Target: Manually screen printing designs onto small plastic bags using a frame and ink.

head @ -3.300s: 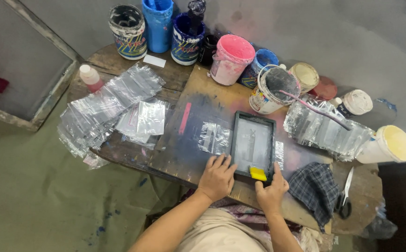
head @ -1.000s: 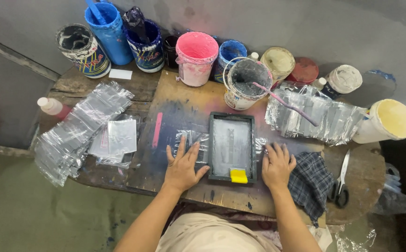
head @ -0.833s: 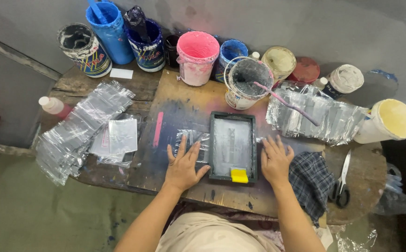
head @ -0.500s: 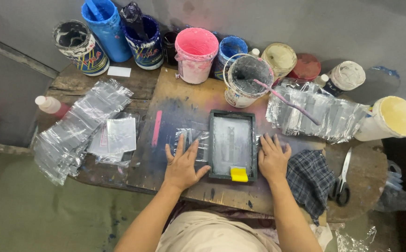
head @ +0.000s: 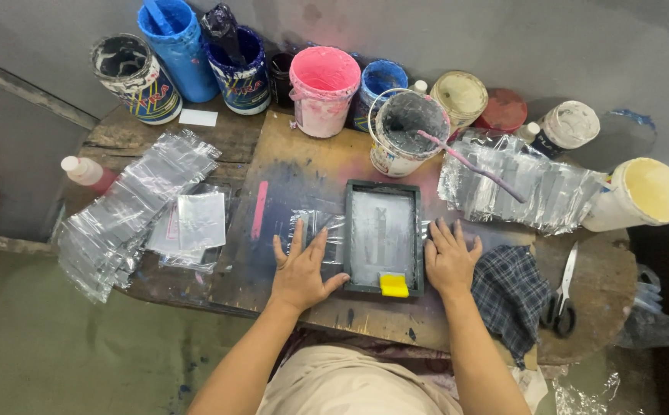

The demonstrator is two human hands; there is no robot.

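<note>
Head camera looks down on a paint-stained wooden table, where a small dark-framed rectangular printing screen lies flat at the near middle, a yellow squeegee block resting on its near edge. Both hands lie open, palms down, gripping nothing: the left hand is spread on a clear plastic bag just left of the frame, thumb touching the frame's side; the right hand is flat on the tabletop against the frame's right side. A checked blue cloth sits just right of that hand, black-handled scissors beyond it. Paint tubs line the far edge, among them a pink plastic bucket.
</note>
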